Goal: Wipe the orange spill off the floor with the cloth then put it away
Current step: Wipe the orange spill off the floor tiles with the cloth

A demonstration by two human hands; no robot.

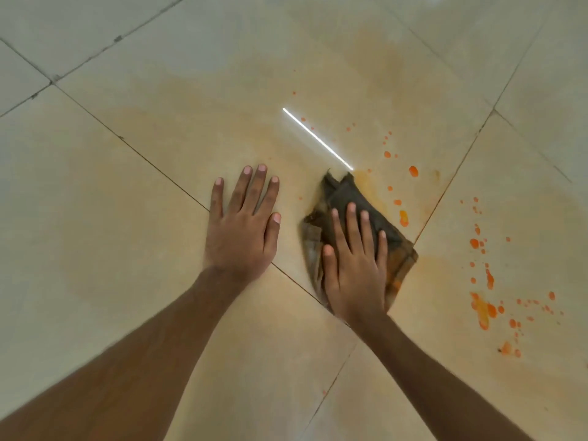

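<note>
A dark brown cloth, folded and stained orange at its edges, lies on the pale tiled floor. My right hand presses flat on top of it, fingers spread. My left hand rests flat on the bare tile to the cloth's left, fingers apart, holding nothing. Bright orange drops and blotches of the spill are scattered to the right of the cloth, with smaller drops farther up. A faint orange smear covers the tiles around and beyond both hands.
Dark grout lines cross the floor diagonally. A bright white streak of reflected light sits just beyond the cloth. Only floor tiles are in view.
</note>
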